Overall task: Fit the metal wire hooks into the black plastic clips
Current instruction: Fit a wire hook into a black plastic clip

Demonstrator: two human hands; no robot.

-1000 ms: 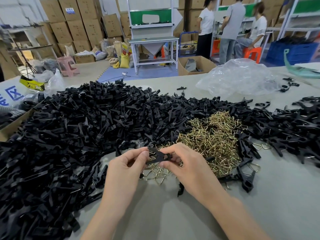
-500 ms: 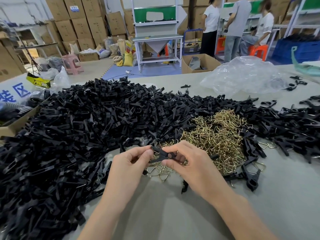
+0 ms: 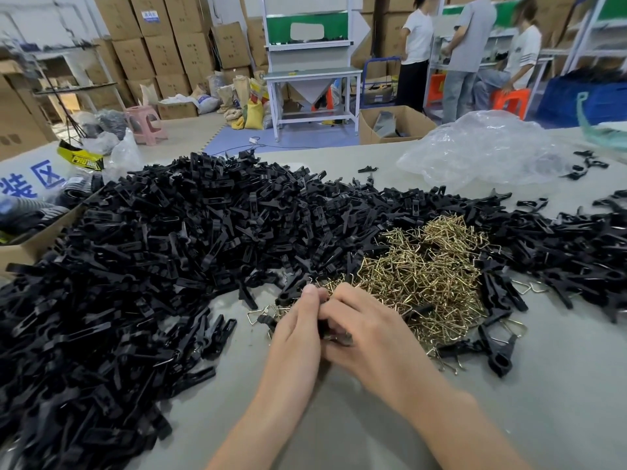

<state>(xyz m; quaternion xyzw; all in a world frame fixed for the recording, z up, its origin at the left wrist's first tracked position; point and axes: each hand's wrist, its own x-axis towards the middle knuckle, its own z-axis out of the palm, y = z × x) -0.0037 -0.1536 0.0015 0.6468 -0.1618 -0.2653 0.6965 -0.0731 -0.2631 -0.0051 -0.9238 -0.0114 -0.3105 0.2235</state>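
Head view, left hand [image 3: 298,330]: fingers curled, pinching 1 black clip [image 3: 323,327].
Right hand [image 3: 369,334]: curled round same clip, touching left hand.
Wire hooks [image 3: 424,276]: heaped just beyond, on table [image 3: 543,401].

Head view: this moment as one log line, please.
left hand: grips black clip | right hand: same clip | wire hooks pile: beyond hands | hook fit: hidden
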